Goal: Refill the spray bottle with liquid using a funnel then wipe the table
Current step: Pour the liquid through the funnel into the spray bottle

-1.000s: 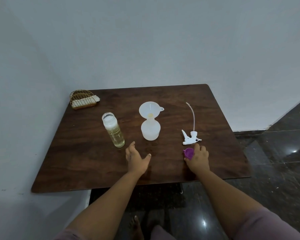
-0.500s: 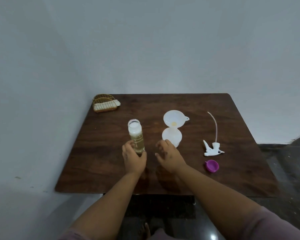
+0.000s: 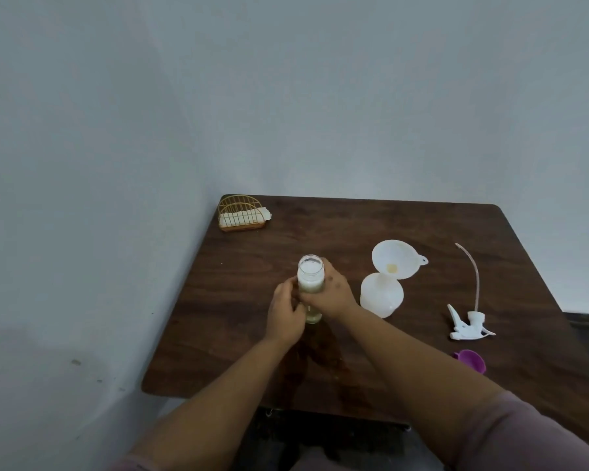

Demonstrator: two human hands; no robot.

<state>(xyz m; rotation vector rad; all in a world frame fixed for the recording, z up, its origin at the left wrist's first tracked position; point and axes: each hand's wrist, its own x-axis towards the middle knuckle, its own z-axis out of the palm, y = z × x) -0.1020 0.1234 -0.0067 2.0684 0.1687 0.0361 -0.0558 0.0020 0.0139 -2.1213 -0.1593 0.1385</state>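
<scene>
So the glass bottle of yellowish liquid is standing upright on the desk, a bit left of centre, and both hands are wrapped round it: the left hand has its grip closed low on the body, and the right hand has its fingers curled round the upper part just under the open mouth. Looks like the pick-up before the pour. Just to the right sits the spray bottle with the white funnel stuck in its neck, and honestly that funnel looks tilted, leaning toward the back right, so I'd straighten it or steady it with one hand before tipping anything in. If it were me: lift with the hand that has the better hold, free the other to pin the funnel and spray bottle, bring the bottle's lip right over the funnel bowl, then pour slow so the narrow spout doesn't back up and spill over. Further right the spray trigger head with its tube and a purple cap lie well apart from the pour. The wire napkin holder in the far left corner is probably what you grab for the wipe.
</scene>
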